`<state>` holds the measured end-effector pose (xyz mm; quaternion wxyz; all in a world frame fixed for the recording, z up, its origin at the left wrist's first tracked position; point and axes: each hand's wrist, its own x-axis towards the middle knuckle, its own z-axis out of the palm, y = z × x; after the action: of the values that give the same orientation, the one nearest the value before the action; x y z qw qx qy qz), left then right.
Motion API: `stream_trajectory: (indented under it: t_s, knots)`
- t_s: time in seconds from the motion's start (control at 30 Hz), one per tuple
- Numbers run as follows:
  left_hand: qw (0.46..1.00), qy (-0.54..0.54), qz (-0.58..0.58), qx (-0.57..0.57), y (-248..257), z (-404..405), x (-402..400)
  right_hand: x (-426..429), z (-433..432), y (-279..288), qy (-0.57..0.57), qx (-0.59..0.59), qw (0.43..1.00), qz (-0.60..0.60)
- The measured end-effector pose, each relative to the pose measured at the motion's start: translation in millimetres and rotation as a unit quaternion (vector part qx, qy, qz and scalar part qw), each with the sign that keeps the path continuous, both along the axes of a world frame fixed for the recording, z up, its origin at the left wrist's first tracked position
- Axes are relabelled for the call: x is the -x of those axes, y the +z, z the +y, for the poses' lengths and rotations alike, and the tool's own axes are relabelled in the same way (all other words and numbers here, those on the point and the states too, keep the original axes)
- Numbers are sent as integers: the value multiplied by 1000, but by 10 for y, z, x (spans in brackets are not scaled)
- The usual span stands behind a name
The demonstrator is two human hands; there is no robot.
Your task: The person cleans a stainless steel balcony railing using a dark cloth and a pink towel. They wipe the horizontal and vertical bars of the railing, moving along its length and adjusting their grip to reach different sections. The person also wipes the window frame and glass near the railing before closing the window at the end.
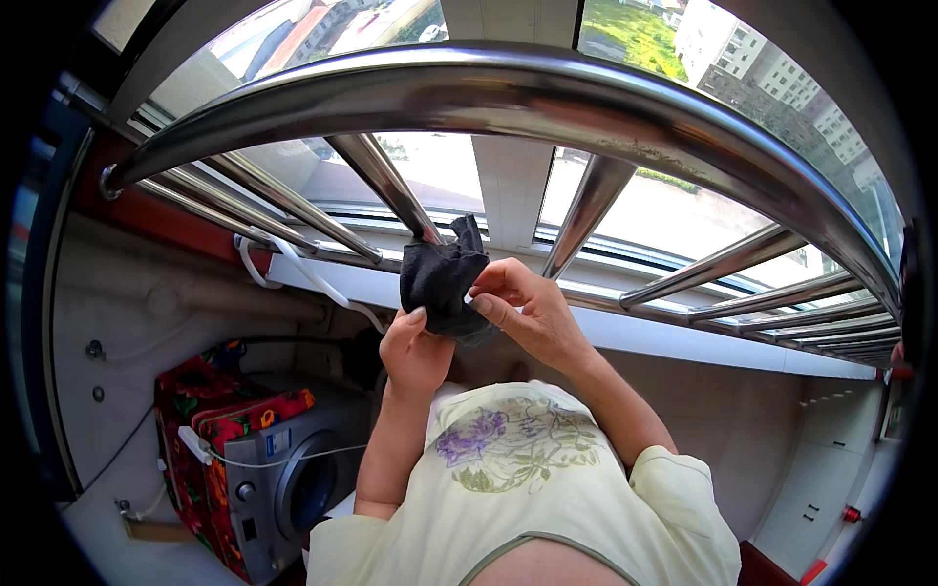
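Observation:
A crumpled dark grey cloth [443, 282] is held up before my chest, close to the railing. My left hand [419, 350] grips its lower left part, thumb on the front. At its right side, my right hand [524, 304] has thumb and forefinger pinched at the cloth's edge. One loose corner sticks up above the bunched part. Whether it is a sock or a rag cannot be told. The fingers of my left hand are mostly hidden behind the cloth.
A polished metal railing [513, 95] with upright bars curves in front of the windows. White tubing [308, 275] hangs at its left. Below left stands a front-loading washing machine [253, 476] under a red floral cover [187, 439]. White cabinets [821, 476] stand at the lower right.

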<state>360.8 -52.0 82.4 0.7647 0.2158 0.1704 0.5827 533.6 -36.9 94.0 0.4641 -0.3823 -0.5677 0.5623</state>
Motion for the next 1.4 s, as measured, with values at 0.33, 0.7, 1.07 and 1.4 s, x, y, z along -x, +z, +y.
stream_trajectory:
  t_s: [0.33, 0.7, 1.07, 1.4]
  knots:
    - [994, 3, 104, 43, -37, 54, 106, -14, -4, -64, -23, 0, 999, 38]
    - [964, 0, 251, 83, -433, -95, 221, 25, 78, -331, -56, 45, 995, 68]
    - [913, 5, 401, 78, -601, -316, 294, 5, -376, -526, -10, 137, 976, -170]
    - [935, 100, 336, 59, -682, 241, -45, 107, -140, -391, -182, -178, 838, -482]
